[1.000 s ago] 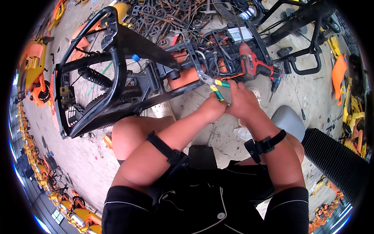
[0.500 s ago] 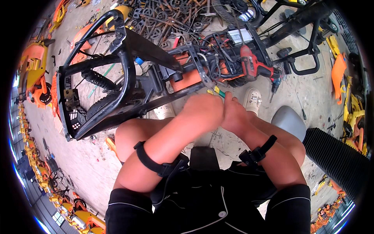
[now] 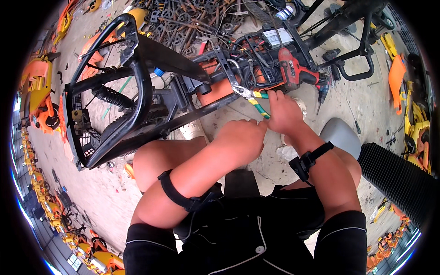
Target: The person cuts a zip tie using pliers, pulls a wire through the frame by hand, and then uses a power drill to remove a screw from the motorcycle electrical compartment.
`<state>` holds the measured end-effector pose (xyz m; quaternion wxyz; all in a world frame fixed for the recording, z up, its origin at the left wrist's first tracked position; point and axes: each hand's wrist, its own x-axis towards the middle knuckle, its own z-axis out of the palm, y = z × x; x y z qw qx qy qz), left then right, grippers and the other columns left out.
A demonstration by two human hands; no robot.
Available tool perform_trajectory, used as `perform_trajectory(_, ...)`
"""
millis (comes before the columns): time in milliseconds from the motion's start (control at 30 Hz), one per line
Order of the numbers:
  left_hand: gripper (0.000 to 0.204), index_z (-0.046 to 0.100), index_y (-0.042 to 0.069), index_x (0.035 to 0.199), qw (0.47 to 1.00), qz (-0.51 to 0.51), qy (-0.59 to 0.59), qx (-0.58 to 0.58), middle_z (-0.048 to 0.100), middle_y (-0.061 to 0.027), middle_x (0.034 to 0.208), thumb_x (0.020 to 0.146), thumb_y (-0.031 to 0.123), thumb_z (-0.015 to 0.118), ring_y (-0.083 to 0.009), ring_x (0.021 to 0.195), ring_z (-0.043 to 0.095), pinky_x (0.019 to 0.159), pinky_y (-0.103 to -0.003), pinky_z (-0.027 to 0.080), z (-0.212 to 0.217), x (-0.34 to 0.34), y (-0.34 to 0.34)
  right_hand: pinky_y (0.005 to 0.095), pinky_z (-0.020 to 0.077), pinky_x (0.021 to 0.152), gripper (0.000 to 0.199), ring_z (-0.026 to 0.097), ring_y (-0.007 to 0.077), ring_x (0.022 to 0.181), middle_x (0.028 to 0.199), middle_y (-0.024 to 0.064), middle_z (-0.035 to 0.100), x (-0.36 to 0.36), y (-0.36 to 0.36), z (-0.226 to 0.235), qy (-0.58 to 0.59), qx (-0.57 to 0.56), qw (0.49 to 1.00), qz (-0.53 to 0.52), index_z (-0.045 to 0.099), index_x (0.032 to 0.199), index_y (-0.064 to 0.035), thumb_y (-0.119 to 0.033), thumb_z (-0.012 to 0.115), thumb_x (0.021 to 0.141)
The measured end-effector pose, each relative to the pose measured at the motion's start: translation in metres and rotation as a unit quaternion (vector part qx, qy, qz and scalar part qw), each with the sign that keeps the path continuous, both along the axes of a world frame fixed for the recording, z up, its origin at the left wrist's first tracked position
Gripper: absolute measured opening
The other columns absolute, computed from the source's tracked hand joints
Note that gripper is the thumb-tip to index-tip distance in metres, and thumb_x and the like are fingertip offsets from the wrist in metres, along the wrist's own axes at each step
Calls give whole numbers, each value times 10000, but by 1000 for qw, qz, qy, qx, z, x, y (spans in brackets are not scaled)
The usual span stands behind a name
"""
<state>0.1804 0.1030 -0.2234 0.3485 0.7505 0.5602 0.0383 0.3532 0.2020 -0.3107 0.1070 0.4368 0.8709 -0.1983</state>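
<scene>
Beside the black frame [image 3: 145,89], the right hand [image 3: 285,112] clamps its fingers on pliers [image 3: 259,108]; the left hand [image 3: 242,140] curls, hold unclear. Slack squeezing could cause slipping.

Curled left hand [image 3: 242,141] just beside right hand [image 3: 285,113]
</scene>
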Motion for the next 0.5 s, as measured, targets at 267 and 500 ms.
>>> perform_trajectory(267, 234, 592, 14, 1053, 998, 3, -11, 67, 670, -152, 912, 878, 166, 625, -376, 858, 686, 742, -470, 556, 7, 3, 4, 473, 550, 793, 529, 652, 405, 967, 1097, 220, 574, -8, -45, -26, 29, -30, 994, -102, 450, 1207, -15, -244, 708, 806)
perform_trajectory(500, 254, 600, 18, 1078, 999, -20, -15, 38, 677, -157, 955, 883, 178, 623, -366, 875, 684, 773, -471, 549, -4, 14, 4, 488, 536, 802, 466, 624, 387, 978, 1067, 187, 561, -15, -55, -45, -11, 11, 994, -110, 447, 1188, -29, -235, 663, 831)
